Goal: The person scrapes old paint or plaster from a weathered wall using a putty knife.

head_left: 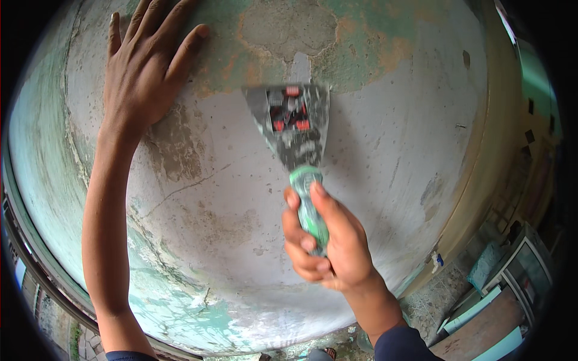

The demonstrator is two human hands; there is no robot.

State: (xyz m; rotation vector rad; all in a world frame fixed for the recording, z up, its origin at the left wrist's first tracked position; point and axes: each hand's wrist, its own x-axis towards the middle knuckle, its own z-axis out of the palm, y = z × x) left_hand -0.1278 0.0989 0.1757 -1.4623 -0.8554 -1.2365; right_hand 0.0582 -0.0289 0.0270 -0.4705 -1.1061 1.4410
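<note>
My right hand (328, 234) is wrapped round the green and white handle of a putty knife (310, 150), thumb laid along its top. The wide, smeared metal blade points up the wall (241, 210), its edge at or close to the lower border of a green, peeling paint patch (373, 54). A dark sticker with red marks is on the blade. At the upper left my left hand (144, 66) lies flat against the wall with fingers spread, holding nothing. The upper fingertips reach the picture's edge.
Bare grey plaster (289, 27) shows above the blade, and a brownish rough patch (174, 144) lies below my left hand. Low on the right stands a cabinet with a framed pane (527, 271), beside boards (481, 328). Flaked green paint (174, 307) covers the lower wall. A sandaled foot (330, 352) shows at the bottom.
</note>
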